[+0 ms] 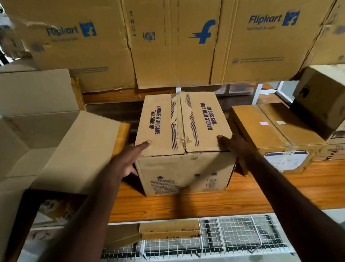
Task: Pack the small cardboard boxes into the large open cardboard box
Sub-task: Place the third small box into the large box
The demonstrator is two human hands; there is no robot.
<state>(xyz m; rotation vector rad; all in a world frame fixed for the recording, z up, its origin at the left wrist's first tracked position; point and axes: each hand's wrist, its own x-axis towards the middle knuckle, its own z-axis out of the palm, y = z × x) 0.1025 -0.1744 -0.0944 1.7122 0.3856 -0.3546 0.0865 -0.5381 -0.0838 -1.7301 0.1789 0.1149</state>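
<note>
A small cardboard box [184, 142] printed "HANDLE WITH CARE THIS SIDE UP" stands upright on the wooden table [255, 194], its top flaps closed. My left hand [129, 160] grips its left side, thumb on the top edge and fingers down the wall. My right hand [233, 144] grips the right side the same way, mostly hidden behind the box's corner. The large open cardboard box [44, 139] stands at the left with its flaps spread outward; the near flap leans toward the small box. Its inside looks bare where visible.
A flatter taped box [275, 135] lies just right of the held box, with darker boxes [328, 102] stacked beyond it. Big Flipkart cartons [180, 37] form a wall behind. A wire rack [217, 239] with a flat box sits below the table's front edge.
</note>
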